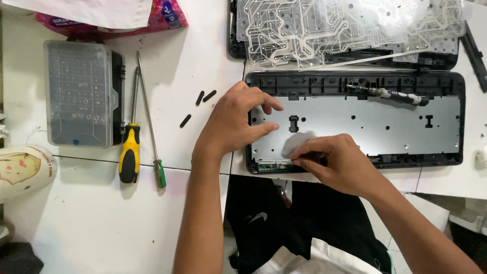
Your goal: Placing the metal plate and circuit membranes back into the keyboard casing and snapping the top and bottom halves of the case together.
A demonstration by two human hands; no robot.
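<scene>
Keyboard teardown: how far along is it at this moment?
Done: the membrane sheet is out, lying on the other half above. In hand: the left hand steadies the keyboard base while the right hand pinches at the small circuit board. That board is still seated.

We see a white table (193,61) filling most of the view, with a seam running from 9 o'clock toward the centre. Light is even and bright. At 5 o'clock, pale floor tiles (401,253) show below the table's edge.
</scene>
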